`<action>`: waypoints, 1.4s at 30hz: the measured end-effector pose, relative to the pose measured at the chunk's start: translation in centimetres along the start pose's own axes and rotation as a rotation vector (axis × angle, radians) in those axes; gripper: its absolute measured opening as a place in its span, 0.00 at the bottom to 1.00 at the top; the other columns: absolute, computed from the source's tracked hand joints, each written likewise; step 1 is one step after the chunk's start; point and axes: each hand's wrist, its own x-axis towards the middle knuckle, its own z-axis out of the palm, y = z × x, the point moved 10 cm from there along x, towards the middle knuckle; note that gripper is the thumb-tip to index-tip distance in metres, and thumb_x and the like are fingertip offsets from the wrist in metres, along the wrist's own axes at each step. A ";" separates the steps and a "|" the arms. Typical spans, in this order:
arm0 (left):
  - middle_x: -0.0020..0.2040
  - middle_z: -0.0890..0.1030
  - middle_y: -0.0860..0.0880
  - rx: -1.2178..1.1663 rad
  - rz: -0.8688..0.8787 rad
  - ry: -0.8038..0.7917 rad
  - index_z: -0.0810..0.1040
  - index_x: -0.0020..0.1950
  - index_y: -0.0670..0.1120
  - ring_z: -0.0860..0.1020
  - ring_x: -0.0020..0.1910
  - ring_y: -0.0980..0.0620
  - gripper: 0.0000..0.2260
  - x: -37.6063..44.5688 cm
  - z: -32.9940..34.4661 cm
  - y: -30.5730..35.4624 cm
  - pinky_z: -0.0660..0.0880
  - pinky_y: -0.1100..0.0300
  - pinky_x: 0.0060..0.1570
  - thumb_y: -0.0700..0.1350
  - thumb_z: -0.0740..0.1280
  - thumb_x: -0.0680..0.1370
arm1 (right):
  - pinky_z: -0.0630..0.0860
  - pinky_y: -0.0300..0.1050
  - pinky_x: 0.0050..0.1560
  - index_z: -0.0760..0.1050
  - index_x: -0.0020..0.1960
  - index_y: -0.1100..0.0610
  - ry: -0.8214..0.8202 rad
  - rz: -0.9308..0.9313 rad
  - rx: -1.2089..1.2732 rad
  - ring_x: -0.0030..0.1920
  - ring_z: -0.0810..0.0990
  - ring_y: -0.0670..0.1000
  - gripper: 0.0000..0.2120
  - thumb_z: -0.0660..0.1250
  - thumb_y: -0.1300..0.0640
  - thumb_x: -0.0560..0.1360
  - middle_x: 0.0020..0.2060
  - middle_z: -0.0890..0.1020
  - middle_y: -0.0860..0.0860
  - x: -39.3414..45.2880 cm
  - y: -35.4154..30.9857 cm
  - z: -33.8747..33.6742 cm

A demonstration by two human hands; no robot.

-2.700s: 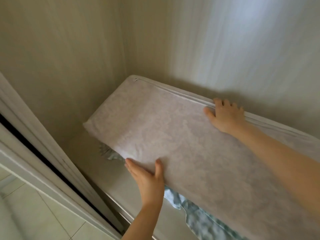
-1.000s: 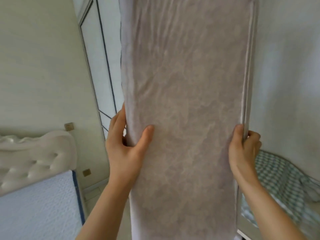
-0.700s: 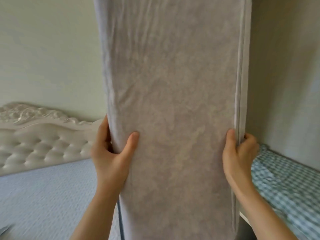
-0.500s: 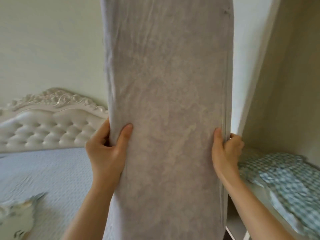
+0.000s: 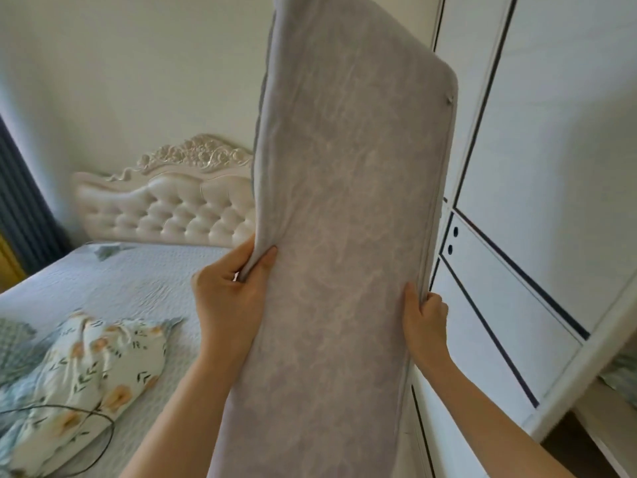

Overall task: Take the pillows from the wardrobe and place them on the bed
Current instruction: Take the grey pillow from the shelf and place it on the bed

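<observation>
Between the bed and the wardrobe, a long grey velvety pillow (image 5: 344, 236) stood on end in the air, clear of both, its upper end out of view at the top. Left hand (image 5: 229, 298) pinched the pillow's left edge, thumb in front and fingers behind; right hand (image 5: 425, 320) was clamped on the right, piped edge at about the same height. The hands were apart, the pillow's width between them.

Step in hand, as judged: the carry from the white panelled wardrobe (image 5: 537, 201) to the bed with the white quilted cover (image 5: 138, 288). The next move would call for a swing left over the mattress, tipping the pillow flat, probably toward the cream tufted headboard (image 5: 165, 212).

Count: one grey pillow held; one floral-print pillow (image 5: 93, 370) lying at the bed's near left edge, a thin dark cable (image 5: 100, 429) looped across it; two hands; one bed; one wardrobe.
</observation>
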 end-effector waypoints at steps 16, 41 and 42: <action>0.55 0.78 0.62 0.514 0.100 -0.161 0.79 0.61 0.53 0.78 0.56 0.64 0.19 5.6 17.6 -13.5 0.80 0.60 0.49 0.37 0.74 0.73 | 0.68 0.38 0.60 0.68 0.65 0.60 -0.314 -0.871 0.005 0.58 0.71 0.50 0.20 0.61 0.65 0.74 0.56 0.73 0.54 15.1 -10.1 8.3; 0.53 0.85 0.53 0.679 -0.010 -0.961 0.85 0.57 0.52 0.84 0.53 0.51 0.14 15.4 32.9 -44.8 0.81 0.54 0.47 0.39 0.70 0.74 | 0.67 0.51 0.67 0.62 0.74 0.54 -1.077 -1.041 -0.734 0.67 0.70 0.53 0.32 0.65 0.43 0.75 0.68 0.70 0.52 35.5 6.7 39.8; 0.53 0.86 0.53 0.663 0.016 -0.974 0.85 0.57 0.51 0.84 0.54 0.51 0.15 15.8 33.8 -45.4 0.82 0.54 0.48 0.38 0.72 0.73 | 0.65 0.51 0.68 0.61 0.75 0.53 -1.086 -1.020 -0.747 0.69 0.68 0.53 0.32 0.64 0.42 0.75 0.70 0.70 0.51 36.5 7.7 40.4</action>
